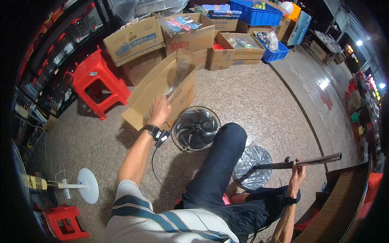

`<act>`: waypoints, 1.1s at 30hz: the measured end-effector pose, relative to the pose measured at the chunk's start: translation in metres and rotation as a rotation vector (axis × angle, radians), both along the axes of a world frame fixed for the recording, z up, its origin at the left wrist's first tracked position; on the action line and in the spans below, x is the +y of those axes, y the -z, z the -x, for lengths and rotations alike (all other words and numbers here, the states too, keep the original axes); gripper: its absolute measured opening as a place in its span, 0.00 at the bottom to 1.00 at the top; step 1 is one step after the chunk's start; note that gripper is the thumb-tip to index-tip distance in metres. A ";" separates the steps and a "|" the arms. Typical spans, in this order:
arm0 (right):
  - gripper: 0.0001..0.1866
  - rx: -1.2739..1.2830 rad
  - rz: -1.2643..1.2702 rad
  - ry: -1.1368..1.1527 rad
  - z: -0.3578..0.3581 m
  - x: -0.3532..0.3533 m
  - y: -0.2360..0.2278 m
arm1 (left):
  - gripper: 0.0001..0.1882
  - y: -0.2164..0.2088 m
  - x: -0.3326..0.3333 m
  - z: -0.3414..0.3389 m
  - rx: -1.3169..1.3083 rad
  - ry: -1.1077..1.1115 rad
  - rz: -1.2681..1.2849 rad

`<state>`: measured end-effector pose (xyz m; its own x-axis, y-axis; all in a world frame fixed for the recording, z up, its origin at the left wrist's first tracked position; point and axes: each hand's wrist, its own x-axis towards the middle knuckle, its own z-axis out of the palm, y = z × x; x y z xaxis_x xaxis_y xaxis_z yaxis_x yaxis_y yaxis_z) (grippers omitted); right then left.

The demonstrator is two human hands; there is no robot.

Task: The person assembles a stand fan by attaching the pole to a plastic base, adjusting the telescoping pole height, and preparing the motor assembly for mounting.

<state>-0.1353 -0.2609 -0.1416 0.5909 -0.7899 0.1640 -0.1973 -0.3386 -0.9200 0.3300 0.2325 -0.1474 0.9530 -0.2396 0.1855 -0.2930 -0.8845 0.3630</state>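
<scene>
My left hand (161, 110) is closed over the near side of a long, open cardboard box (139, 97). From its fingers a strip of clear plastic bag (180, 73) stretches up inside the box. Just right of that wrist, a round black fan head (198, 126) with its wire grille lies face up on the floor. Out to the right, my right hand (298, 173) grips a dark fan pole (320, 160) with a small knob on it. The pole slants nearly level toward a round base (256, 164) wrapped in clear plastic, beside my knee.
A red stool (99, 83) stands left of the box, another red stool (65, 222) lower left. A white fan stand (88, 186) lies nearby. Stacked cartons (139, 38) and blue crates (257, 16) line the back. A cardboard-topped ledge (344, 206) is at lower right.
</scene>
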 end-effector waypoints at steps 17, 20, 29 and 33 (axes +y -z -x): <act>0.25 0.367 -0.111 0.039 -0.025 0.058 -0.040 | 0.12 0.045 0.039 -0.008 -0.094 0.237 -0.139; 0.30 0.290 -0.250 0.071 0.028 0.043 -0.001 | 0.21 0.040 0.028 -0.007 -0.146 0.321 -0.110; 0.31 0.529 -0.389 -0.098 -0.055 0.106 -0.044 | 0.19 0.041 0.075 -0.214 0.993 0.114 0.216; 0.30 0.547 -0.468 -0.139 -0.060 0.094 -0.014 | 0.18 0.099 0.062 -0.278 0.800 0.167 0.018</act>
